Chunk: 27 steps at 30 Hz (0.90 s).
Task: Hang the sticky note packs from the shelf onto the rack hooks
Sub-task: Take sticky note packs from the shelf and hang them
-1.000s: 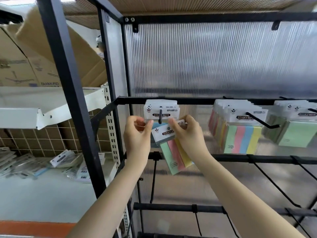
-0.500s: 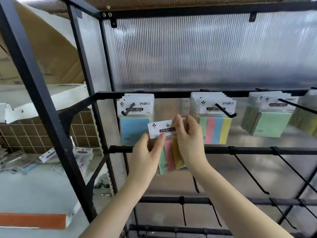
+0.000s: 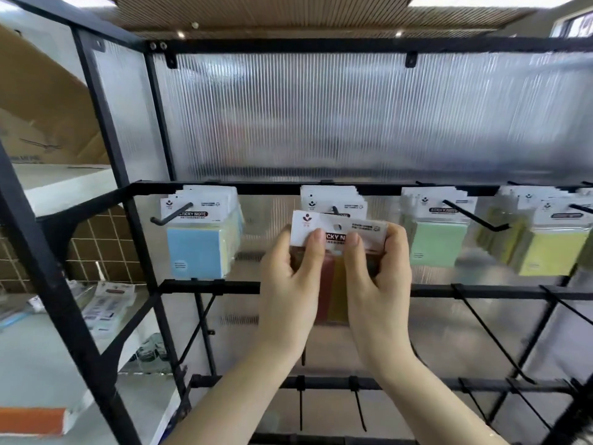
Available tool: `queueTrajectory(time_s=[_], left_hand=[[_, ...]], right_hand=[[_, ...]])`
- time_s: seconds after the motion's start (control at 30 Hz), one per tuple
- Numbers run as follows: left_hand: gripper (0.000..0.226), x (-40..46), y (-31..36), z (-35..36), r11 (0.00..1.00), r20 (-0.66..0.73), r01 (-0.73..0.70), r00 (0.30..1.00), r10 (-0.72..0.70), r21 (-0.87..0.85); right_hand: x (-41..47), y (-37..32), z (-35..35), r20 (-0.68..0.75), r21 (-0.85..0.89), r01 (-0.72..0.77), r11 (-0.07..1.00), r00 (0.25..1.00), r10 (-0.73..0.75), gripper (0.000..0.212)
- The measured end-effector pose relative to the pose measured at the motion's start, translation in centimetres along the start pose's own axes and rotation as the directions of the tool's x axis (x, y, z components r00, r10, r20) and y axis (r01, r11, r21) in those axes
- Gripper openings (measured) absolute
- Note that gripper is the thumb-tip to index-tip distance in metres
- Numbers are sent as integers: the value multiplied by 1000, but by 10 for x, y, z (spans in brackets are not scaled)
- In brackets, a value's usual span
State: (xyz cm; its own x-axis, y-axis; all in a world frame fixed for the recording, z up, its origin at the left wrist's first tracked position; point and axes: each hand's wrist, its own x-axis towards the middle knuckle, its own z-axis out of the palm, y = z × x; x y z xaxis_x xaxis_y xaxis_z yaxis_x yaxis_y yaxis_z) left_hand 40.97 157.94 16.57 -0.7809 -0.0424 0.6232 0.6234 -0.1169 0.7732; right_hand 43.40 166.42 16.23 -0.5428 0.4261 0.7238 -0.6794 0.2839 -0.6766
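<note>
Both hands hold one sticky note pack by its white header card, just in front of the second hook of the black rack. My left hand pinches the card's left part with the thumb on its front. My right hand pinches the right part. The pack's coloured strips hang down between my palms. More packs hang behind it on that hook. A blue stack fills the first hook, a green stack the third, a yellow stack the fourth.
Bare black hooks stick out from the lower rails. A ribbed translucent panel backs the rack. To the left, a white shelf carries loose packs; cardboard boxes stand above it.
Both hands carried the pack rightward from the blue stack's hook to the second hook and levelled it. The view followed to the right.
</note>
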Motion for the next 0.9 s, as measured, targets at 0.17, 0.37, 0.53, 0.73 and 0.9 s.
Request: queueTrajectory(time_s=[0.17, 0.37, 0.53, 0.73, 0.9], left_hand=[[9, 0, -3, 19, 996, 9, 81, 997, -82, 27], [12, -1, -6, 24, 995, -34, 99, 995, -98, 29], [15, -1, -6, 25, 999, -87, 49, 995, -47, 11], [15, 2, -12, 27, 1000, -102, -12, 995, 15, 29], [18, 6, -20, 26, 999, -87, -2, 996, 6, 51]], right_hand=[[16, 6, -16, -13, -35, -51, 998, 999, 51, 27], [25, 13, -20, 29, -50, -55, 997, 998, 56, 34], [28, 13, -19, 61, -37, -60, 997, 996, 63, 36], [30, 11, -20, 72, -33, -56, 998, 996, 58, 39], [32, 19, -19, 76, -71, -73, 995, 994, 78, 35]])
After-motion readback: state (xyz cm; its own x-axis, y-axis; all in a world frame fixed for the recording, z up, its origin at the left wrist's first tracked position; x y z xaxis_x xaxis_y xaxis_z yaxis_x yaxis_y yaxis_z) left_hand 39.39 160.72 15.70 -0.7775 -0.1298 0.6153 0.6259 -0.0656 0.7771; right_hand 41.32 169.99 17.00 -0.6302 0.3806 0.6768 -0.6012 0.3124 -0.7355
